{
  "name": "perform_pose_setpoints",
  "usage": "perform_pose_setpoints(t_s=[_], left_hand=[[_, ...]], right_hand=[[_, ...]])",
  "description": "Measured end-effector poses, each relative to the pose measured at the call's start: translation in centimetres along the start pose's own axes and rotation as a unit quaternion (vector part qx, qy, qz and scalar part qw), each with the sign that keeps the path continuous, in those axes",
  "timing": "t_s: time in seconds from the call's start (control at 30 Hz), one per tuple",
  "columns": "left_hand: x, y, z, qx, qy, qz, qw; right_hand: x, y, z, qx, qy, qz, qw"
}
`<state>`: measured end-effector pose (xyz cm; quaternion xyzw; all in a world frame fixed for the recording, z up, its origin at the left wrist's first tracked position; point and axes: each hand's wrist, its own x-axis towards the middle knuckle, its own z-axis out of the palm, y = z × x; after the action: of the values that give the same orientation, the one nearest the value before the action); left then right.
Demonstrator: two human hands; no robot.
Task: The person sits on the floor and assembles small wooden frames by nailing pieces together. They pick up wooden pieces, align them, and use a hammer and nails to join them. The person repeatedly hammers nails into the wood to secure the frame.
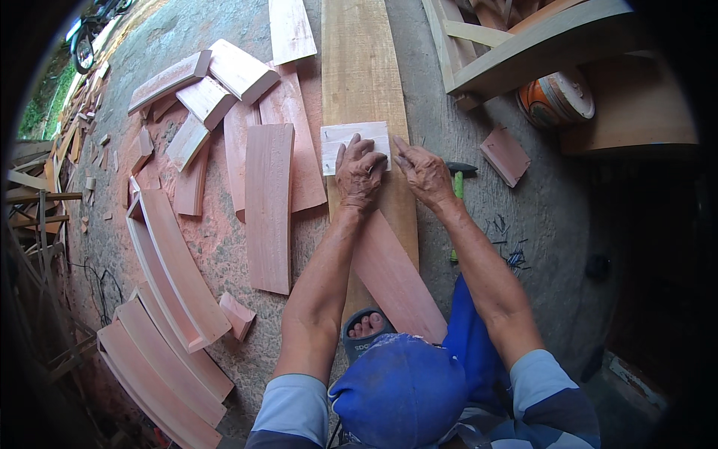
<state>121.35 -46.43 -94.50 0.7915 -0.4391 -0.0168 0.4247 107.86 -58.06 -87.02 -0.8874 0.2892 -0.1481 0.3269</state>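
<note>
A small pale wood block point(374, 133) lies across a long yellowish plank point(365, 60) on the floor. Nails stand in the block near its left edge. My left hand point(360, 173) is on top of it, fingers bent and pressed down on the wood. Just off the block's right edge is my right hand point(425, 173), its fingers curled and the forefinger and thumb close together; anything between them is too small to make out. Beside my right wrist rests a hammer point(458, 184) with a green handle and dark head. A pinkish board point(396, 273) slants beneath my forearms.
Curved pinkish boards point(269, 209) and cut blocks point(202, 101) are strewn at the left, with a curved box-like frame point(176, 269) nearer. Loose nails point(516, 258) and a wood block point(505, 156) lie at the right, below a wooden frame point(546, 45) and an orange bucket point(555, 97).
</note>
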Motion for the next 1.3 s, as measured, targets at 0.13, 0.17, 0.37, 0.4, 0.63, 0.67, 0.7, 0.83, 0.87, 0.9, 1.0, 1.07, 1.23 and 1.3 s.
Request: perform_pose_setpoints(t_s=[0.13, 0.17, 0.37, 0.4, 0.63, 0.67, 0.7, 0.83, 0.87, 0.9, 1.0, 1.07, 1.23, 1.3], left_hand=[[0.0, -0.2, 0.4, -0.009, 0.015, -0.003, 1.0], [-0.1, 0.0, 0.5, -0.009, 0.017, -0.005, 1.0], [0.0, 0.2, 0.5, -0.029, 0.001, -0.023, 0.999], [0.1, 0.1, 0.6, -0.03, 0.003, -0.022, 0.999], [-0.3, 0.0, 0.4, 0.008, 0.018, -0.005, 1.0], [-0.6, -0.1, 0.3, 0.007, 0.016, -0.009, 1.0], [-0.5, 0.0, 0.3, 0.003, 0.018, -0.01, 1.0], [-0.5, -0.2, 0.4, -0.002, 0.019, -0.002, 1.0], [-0.7, -0.4, 0.4, 0.002, 0.013, -0.003, 1.0], [-0.4, -0.2, 0.5, 0.002, 0.008, -0.003, 1.0], [-0.2, 0.1, 0.6, 0.001, 0.002, -0.004, 1.0], [-0.4, -0.5, 0.4, -0.002, 0.008, -0.003, 1.0], [0.2, 0.6, -0.2, -0.004, 0.004, -0.013, 1.0], [-0.4, 0.7, -0.3, -0.006, -0.007, -0.013, 1.0]], right_hand=[[-6.6, 6.5, -2.1, -0.129, 0.033, 0.155, 0.979], [-8.4, 8.2, -2.2, -0.175, 0.024, 0.168, 0.97], [-9.1, 10.0, -3.3, -0.023, -0.052, 0.31, 0.949], [-8.7, 10.1, -3.5, 0.029, -0.07, 0.338, 0.938], [-8.0, -0.3, -4.1, 0.114, 0.034, 0.095, 0.988], [-7.8, -2.0, -4.4, 0.095, 0.008, 0.072, 0.993], [-7.4, -2.4, -4.6, 0.067, -0.003, 0.039, 0.997], [-7.6, -2.6, -4.0, -0.024, -0.018, -0.077, 0.997], [-7.7, -2.9, -4.2, -0.027, -0.009, -0.085, 0.996], [-7.8, -3.1, -4.7, -0.033, 0.0, -0.093, 0.995], [-7.5, -2.1, -3.6, -0.089, -0.032, -0.068, 0.993], [-7.0, -2.9, -4.3, -0.074, -0.014, -0.079, 0.994], [-8.1, -3.2, -4.3, -0.094, 0.004, -0.088, 0.992], [-7.7, -2.5, -3.4, -0.146, -0.065, -0.034, 0.987]])
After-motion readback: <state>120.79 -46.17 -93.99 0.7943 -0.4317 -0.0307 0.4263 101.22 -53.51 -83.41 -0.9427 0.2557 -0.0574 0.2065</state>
